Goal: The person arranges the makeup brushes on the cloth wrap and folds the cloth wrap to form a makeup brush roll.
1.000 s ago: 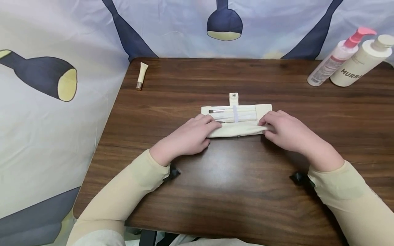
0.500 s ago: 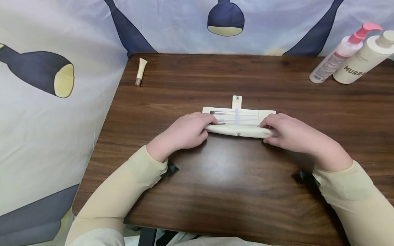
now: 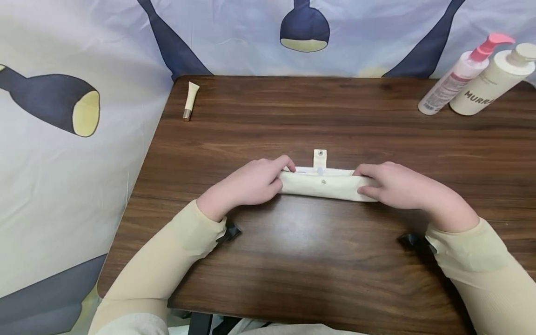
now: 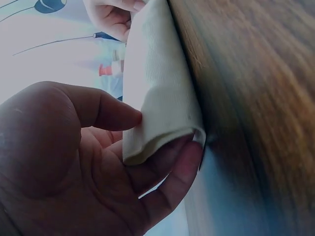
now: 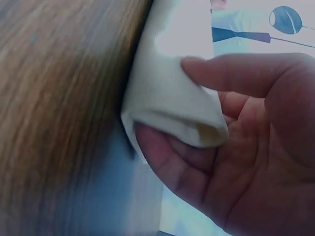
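A cream cloth brush roll (image 3: 320, 187) lies folded on the table, its rolled part toward me. A narrow strip of its inside shows along the far edge, and the brushes are now mostly covered. Beyond that edge sticks out a snap tab (image 3: 320, 158); a second metal snap sits on the rolled part. My left hand (image 3: 255, 182) pinches the left end, thumb on the outer face and fingers tucked in at the end, as the left wrist view shows. At the right end my right hand (image 3: 393, 185) grips it likewise, fingers (image 5: 167, 157) inside the fold.
A small cream tube (image 3: 191, 101) with a brown cap lies at the table's far left. Two bottles stand at the back right: a pink pump bottle (image 3: 454, 83) and a white bottle (image 3: 487, 86). Behind the wooden table (image 3: 293, 260) hangs a printed curtain (image 3: 238, 37).
The near part of the brush roll has been turned over away from me, covering the brushes. Its snap has come round to the top. Both hands have kept hold of the ends.
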`<control>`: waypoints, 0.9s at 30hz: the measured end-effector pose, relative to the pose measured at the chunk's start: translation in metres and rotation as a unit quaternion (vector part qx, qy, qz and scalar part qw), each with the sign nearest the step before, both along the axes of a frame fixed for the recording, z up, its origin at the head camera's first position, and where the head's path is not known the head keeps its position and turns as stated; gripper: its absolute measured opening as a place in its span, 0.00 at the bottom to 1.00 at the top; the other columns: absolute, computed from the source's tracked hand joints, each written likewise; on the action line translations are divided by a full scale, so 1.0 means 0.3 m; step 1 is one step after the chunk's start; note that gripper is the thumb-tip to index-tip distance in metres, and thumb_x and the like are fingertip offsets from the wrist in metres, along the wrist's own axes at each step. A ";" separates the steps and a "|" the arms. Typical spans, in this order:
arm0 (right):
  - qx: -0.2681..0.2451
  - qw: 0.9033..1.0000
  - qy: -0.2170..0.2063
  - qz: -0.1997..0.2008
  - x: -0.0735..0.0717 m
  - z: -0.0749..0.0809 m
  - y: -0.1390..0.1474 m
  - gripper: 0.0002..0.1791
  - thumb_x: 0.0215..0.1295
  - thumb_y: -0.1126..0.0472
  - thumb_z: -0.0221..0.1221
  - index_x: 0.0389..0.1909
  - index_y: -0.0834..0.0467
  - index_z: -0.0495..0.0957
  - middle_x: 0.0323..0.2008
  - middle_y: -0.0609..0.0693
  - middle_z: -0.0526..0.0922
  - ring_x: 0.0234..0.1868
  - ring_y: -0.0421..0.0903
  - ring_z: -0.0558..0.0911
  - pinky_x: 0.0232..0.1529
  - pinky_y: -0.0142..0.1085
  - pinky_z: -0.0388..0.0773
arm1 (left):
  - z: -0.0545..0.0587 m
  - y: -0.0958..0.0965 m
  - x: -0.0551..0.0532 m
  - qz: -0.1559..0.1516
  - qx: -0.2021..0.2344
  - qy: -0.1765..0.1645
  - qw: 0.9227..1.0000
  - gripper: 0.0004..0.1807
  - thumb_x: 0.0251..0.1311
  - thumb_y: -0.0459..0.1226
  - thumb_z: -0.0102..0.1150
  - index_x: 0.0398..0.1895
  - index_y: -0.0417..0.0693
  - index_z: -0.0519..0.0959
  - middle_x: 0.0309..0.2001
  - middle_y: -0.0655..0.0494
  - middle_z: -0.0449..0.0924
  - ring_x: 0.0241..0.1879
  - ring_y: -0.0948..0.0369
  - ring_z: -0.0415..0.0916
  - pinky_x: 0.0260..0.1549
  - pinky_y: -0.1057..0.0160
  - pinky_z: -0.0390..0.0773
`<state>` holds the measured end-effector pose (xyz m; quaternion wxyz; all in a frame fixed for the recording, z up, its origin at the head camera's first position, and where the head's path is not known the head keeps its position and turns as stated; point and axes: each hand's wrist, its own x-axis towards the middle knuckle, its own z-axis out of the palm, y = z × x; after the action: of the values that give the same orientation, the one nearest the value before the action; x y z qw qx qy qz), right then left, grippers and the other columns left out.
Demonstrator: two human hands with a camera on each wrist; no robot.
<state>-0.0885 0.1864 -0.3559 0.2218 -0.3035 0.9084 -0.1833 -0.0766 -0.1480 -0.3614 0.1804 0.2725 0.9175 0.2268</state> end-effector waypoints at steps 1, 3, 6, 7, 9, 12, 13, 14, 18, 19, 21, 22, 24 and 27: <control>-0.003 1.000 -0.011 0.002 -0.001 -0.002 0.000 0.08 0.73 0.57 0.62 0.49 0.50 0.79 0.34 0.42 0.82 0.30 0.39 0.75 0.39 0.39 0.74 | -0.002 -0.001 0.001 0.002 0.001 -0.008 1.000 0.22 0.64 0.32 0.45 0.61 0.55 0.72 0.35 0.56 0.81 0.35 0.56 0.76 0.41 0.57 0.77; -0.009 1.000 -0.023 0.000 -0.005 -0.004 0.000 0.07 0.74 0.57 0.62 0.49 0.51 0.79 0.34 0.42 0.82 0.31 0.40 0.75 0.40 0.39 0.73 | -0.005 -0.003 0.000 0.006 0.005 -0.015 1.000 0.23 0.64 0.32 0.45 0.61 0.55 0.71 0.38 0.55 0.82 0.36 0.56 0.76 0.41 0.57 0.77; -0.016 0.999 -0.032 -0.014 -0.010 -0.006 -0.002 0.06 0.75 0.57 0.60 0.49 0.51 0.78 0.34 0.43 0.81 0.33 0.42 0.75 0.41 0.40 0.73 | -0.010 -0.003 -0.006 0.009 0.010 -0.017 1.000 0.22 0.64 0.32 0.45 0.61 0.55 0.71 0.43 0.54 0.83 0.38 0.56 0.77 0.42 0.56 0.77; -0.019 0.999 -0.034 -0.022 -0.012 -0.008 -0.003 0.07 0.75 0.57 0.60 0.49 0.51 0.78 0.34 0.44 0.81 0.34 0.42 0.76 0.42 0.41 0.73 | -0.014 -0.002 -0.008 0.009 0.010 -0.016 1.000 0.22 0.65 0.32 0.45 0.61 0.55 0.71 0.45 0.53 0.83 0.39 0.56 0.77 0.43 0.56 0.78; -0.019 0.998 -0.038 -0.038 -0.015 -0.013 -0.004 0.08 0.75 0.56 0.61 0.49 0.52 0.77 0.36 0.45 0.82 0.36 0.43 0.76 0.43 0.41 0.74 | -0.021 -0.001 -0.011 0.009 0.010 -0.017 1.000 0.22 0.66 0.31 0.45 0.62 0.54 0.71 0.48 0.52 0.83 0.41 0.56 0.78 0.45 0.55 0.78; -0.010 0.998 -0.035 -0.060 -0.022 -0.025 -0.004 0.10 0.74 0.54 0.62 0.49 0.53 0.77 0.39 0.47 0.83 0.39 0.45 0.77 0.44 0.42 0.73 | -0.030 0.003 -0.013 0.007 0.005 -0.010 1.000 0.21 0.68 0.32 0.45 0.63 0.53 0.71 0.54 0.52 0.82 0.48 0.56 0.79 0.51 0.53 0.79; -0.006 0.997 -0.033 -0.068 -0.024 -0.028 -0.004 0.11 0.73 0.53 0.62 0.50 0.53 0.77 0.40 0.48 0.83 0.39 0.46 0.77 0.44 0.43 0.73 | -0.032 0.004 -0.012 0.007 0.002 -0.003 1.000 0.21 0.69 0.32 0.44 0.63 0.53 0.72 0.56 0.53 0.81 0.51 0.56 0.79 0.54 0.52 0.79; -0.004 0.997 -0.031 -0.075 -0.026 -0.031 -0.005 0.12 0.73 0.52 0.62 0.49 0.53 0.77 0.41 0.49 0.83 0.40 0.47 0.77 0.44 0.43 0.73 | -0.032 0.006 -0.010 0.008 -0.002 0.008 1.000 0.21 0.69 0.32 0.44 0.63 0.52 0.72 0.58 0.53 0.80 0.53 0.56 0.79 0.56 0.52 0.79; 0.003 0.995 -0.031 -0.092 -0.029 -0.042 -0.008 0.13 0.72 0.51 0.63 0.49 0.54 0.76 0.45 0.53 0.82 0.43 0.50 0.76 0.47 0.47 0.73 | -0.029 0.021 0.009 -0.003 -0.036 0.078 0.996 0.21 0.71 0.34 0.46 0.65 0.51 0.74 0.59 0.52 0.76 0.59 0.51 0.76 0.58 0.48 0.77; 0.005 0.995 -0.033 -0.094 -0.027 -0.046 -0.009 0.14 0.72 0.51 0.63 0.49 0.54 0.76 0.47 0.53 0.82 0.44 0.51 0.76 0.48 0.48 0.73 | -0.028 0.028 0.018 -0.012 -0.042 0.097 0.994 0.21 0.71 0.34 0.47 0.65 0.51 0.74 0.59 0.52 0.76 0.60 0.51 0.75 0.59 0.47 0.76; 0.010 0.995 -0.036 -0.095 -0.023 -0.051 -0.010 0.14 0.72 0.50 0.63 0.48 0.55 0.76 0.49 0.54 0.80 0.47 0.52 0.76 0.50 0.50 0.73 | -0.025 0.044 0.039 -0.039 -0.048 0.132 0.989 0.22 0.70 0.35 0.49 0.66 0.50 0.75 0.61 0.52 0.76 0.63 0.50 0.72 0.60 0.46 0.73; 0.013 0.995 -0.035 -0.096 -0.020 -0.053 -0.010 0.14 0.72 0.50 0.63 0.48 0.55 0.76 0.50 0.55 0.80 0.48 0.52 0.76 0.52 0.50 0.74 | -0.022 0.054 0.051 -0.054 -0.052 0.145 0.987 0.23 0.70 0.36 0.50 0.67 0.50 0.75 0.64 0.52 0.75 0.65 0.50 0.71 0.62 0.46 0.73; 0.017 0.995 -0.032 -0.096 -0.021 -0.053 -0.007 0.15 0.72 0.50 0.63 0.48 0.56 0.76 0.51 0.56 0.78 0.50 0.53 0.76 0.53 0.52 0.74 | -0.013 0.073 0.078 -0.083 -0.066 0.150 0.983 0.25 0.71 0.39 0.53 0.71 0.49 0.73 0.70 0.52 0.72 0.71 0.51 0.67 0.67 0.46 0.70; 0.025 0.995 -0.027 -0.095 -0.026 -0.049 -0.004 0.17 0.73 0.49 0.63 0.50 0.57 0.76 0.52 0.57 0.78 0.50 0.55 0.76 0.53 0.54 0.74 | 0.005 0.097 0.118 -0.114 -0.116 0.123 0.979 0.33 0.72 0.44 0.54 0.78 0.47 0.65 0.80 0.48 0.59 0.79 0.52 0.56 0.77 0.46 0.59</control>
<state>-0.0963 0.1852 -0.3707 0.2351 -0.2050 0.9311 -0.1893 -0.0411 -0.1190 -0.3601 0.1208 0.3788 0.9155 0.0617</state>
